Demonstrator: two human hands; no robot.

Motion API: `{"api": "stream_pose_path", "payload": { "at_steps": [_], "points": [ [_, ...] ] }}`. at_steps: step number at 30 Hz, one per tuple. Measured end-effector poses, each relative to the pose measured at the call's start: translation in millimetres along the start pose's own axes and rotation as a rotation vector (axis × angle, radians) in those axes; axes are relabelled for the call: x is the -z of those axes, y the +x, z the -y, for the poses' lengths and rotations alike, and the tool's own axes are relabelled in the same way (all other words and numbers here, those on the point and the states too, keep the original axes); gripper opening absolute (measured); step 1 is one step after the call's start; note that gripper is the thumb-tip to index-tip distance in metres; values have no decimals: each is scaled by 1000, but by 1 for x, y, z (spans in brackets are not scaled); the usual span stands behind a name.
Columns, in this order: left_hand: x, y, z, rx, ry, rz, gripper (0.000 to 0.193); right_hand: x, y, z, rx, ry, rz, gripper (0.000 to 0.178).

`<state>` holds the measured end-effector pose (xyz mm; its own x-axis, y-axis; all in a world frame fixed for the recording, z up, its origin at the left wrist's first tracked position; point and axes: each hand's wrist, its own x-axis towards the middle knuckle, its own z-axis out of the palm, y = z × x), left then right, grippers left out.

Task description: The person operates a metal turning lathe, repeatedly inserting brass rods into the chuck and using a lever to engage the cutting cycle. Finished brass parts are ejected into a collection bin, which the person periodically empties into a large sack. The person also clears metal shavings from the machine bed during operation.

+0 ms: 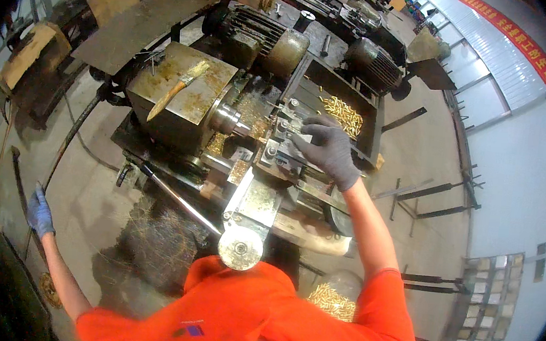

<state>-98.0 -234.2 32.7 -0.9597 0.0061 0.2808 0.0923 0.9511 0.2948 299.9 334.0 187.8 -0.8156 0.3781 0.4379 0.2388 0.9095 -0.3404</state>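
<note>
My right hand (331, 150), in a grey glove, hovers over the tool slide (278, 148) of a small lathe. Its thumb and fingers are curved but apart, and I make out nothing between them. Left of the fingertips is the metal chuck (225, 118), facing the tool slide, with brass-coloured chips around it. Far out to the left, my left hand (40, 212), in a blue-grey glove, is closed around a long dark lever (69, 141) that runs up to the machine's side. Its fingers are partly hidden.
A wooden-handled brush (179, 89) lies on the headstock cover (212, 82). Small brass pieces (344, 115) fill part of the tray (371, 140); more brass pieces (333, 301) sit in a container near my right side. A handwheel (240, 247) and shiny bar (181, 198) stand close to me.
</note>
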Motion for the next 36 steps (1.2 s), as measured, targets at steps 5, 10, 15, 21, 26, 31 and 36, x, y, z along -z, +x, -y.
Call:
{"api": "stream_pose_path", "payload": {
  "at_steps": [5, 10, 15, 21, 26, 31, 36],
  "points": [
    [12, -4, -27, 98, -4, 81, 63, -31, 21, 29, 90, 9, 142, 31],
    [-6, 44, 13, 99, 75, 159, 61, -70, 42, 55, 10, -121, 463, 55],
    [0, 38, -25, 84, 63, 109, 58, -87, 49, 44, 48, -208, 457, 59],
    [-2, -13, -6, 155, 120, 82, 56, -93, 48, 47, 37, -124, 481, 56],
    [25, -138, -86, 156, 13, -81, 54, -80, 41, 56, 42, -159, 422, 55],
    [39, -144, -92, 131, -225, 88, 45, -33, 14, 37, -126, -203, 289, 58],
    [57, -132, -133, -314, -246, -33, 29, 36, -15, -40, -373, -56, 171, 39]
  ]
}}
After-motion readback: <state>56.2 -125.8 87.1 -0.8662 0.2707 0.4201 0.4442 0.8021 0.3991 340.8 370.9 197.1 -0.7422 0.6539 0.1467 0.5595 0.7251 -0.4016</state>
